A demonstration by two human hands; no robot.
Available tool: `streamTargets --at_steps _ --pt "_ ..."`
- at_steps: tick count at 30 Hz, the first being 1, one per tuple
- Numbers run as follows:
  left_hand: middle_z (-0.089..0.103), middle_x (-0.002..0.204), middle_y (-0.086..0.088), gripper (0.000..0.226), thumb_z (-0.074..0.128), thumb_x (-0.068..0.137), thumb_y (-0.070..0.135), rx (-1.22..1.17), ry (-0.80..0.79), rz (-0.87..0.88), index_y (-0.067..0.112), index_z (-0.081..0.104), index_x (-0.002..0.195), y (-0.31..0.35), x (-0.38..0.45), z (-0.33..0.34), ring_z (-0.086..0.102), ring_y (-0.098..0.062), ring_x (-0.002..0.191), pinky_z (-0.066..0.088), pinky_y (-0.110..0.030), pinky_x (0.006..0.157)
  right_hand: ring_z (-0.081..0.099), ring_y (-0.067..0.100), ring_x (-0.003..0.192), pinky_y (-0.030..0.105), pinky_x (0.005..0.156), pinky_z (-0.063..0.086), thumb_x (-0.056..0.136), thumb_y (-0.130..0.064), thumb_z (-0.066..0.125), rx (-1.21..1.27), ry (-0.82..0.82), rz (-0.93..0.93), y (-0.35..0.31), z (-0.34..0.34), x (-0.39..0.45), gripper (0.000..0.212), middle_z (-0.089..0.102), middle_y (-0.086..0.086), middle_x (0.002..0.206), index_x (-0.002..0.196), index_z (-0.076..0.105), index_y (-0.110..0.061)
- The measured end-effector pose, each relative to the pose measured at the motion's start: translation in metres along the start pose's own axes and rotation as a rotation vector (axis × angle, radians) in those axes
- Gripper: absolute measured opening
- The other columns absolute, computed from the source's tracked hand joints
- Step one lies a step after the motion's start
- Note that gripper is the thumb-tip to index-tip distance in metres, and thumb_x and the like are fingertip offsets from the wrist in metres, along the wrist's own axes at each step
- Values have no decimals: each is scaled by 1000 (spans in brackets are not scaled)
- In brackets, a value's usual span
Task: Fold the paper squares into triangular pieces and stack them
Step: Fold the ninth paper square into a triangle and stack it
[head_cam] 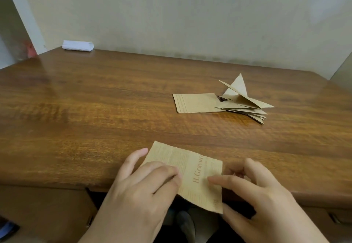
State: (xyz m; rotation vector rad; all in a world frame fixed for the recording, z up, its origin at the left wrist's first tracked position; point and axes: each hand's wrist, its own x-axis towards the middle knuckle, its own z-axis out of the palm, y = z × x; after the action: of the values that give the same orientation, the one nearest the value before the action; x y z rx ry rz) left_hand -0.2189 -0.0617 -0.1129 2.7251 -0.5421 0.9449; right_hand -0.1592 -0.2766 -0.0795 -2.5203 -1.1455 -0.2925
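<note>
The left hand (144, 182) lies with fingers straight on the left part of a paper square (192, 174) at the counter's (95, 109) near edge, at 6 o'clock. The right hand (255, 191) touches the square's right side with an extended forefinger, its other fingers curled. At 2 o'clock lies a stack (245, 102) of folded triangles, touching a flat sheet (196, 103) on its left. A white bundle (78, 45) sits at 11 o'clock.

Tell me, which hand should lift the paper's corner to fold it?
Probably the right hand: its fingers are at the paper square's free right edge, while the left hand lies flat on it, holding it down.
</note>
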Motion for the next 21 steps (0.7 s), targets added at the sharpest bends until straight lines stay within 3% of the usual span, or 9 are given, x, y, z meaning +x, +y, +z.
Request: streamTargets --at_steps 4,6,8,10,12,15,18,21 --pt "69 106 15 29 48 83 6 -279 -10 -30 25 65 96 -18 -3 -5 60 2 109 40 -38 102 44 0 120 31 84 47 89 -59 44 116 88 -97 10 1 2 29 48 -26 126 110 61 -47" --pt "68 110 19 32 58 79 -2 -369 -21 -105 27 65 91 -25 -1 -7 57 4 113 37 -38 105 44 4 129 34 90 44 89 -49 51 184 72 -181 11 1 6 22 53 -24 130 102 68 -41" --pt "62 124 16 34 63 80 1 -324 -39 -176 33 64 93 -26 4 -8 48 -2 126 29 -49 111 49 4 127 32 94 42 90 -35 55 212 92 -251 8 3 7 18 61 -19 122 91 72 -30" --pt "50 140 8 40 57 82 3 -184 3 -263 36 65 105 -26 8 -8 34 -12 137 20 -60 111 57 2 117 26 93 43 92 -26 51 80 155 -294 4 0 8 23 68 -15 108 84 72 -23" --pt "51 139 4 47 49 81 -6 -157 93 -358 27 67 110 -22 7 -11 36 -12 135 19 -53 113 65 9 105 28 88 44 89 -19 51 -150 222 -284 -1 -2 10 24 72 -7 96 75 70 -18" --pt "63 112 8 37 41 80 8 -211 187 -296 19 71 97 -4 3 -12 54 -8 114 31 -39 111 69 20 98 34 86 42 84 -16 51 -350 220 -245 -6 6 14 21 73 4 98 71 67 -14" --pt "64 110 12 32 48 79 20 -183 75 -175 26 64 105 7 -1 1 55 -5 112 33 -43 106 70 14 93 28 84 42 80 -19 49 -285 159 -267 -9 16 19 21 74 -1 94 71 68 -17" --pt "63 115 12 32 51 80 32 -155 -10 -173 27 61 109 4 -5 10 53 -7 117 31 -47 104 65 4 95 22 84 44 73 -24 53 -71 81 -228 -2 12 22 15 72 -11 98 76 68 -22"
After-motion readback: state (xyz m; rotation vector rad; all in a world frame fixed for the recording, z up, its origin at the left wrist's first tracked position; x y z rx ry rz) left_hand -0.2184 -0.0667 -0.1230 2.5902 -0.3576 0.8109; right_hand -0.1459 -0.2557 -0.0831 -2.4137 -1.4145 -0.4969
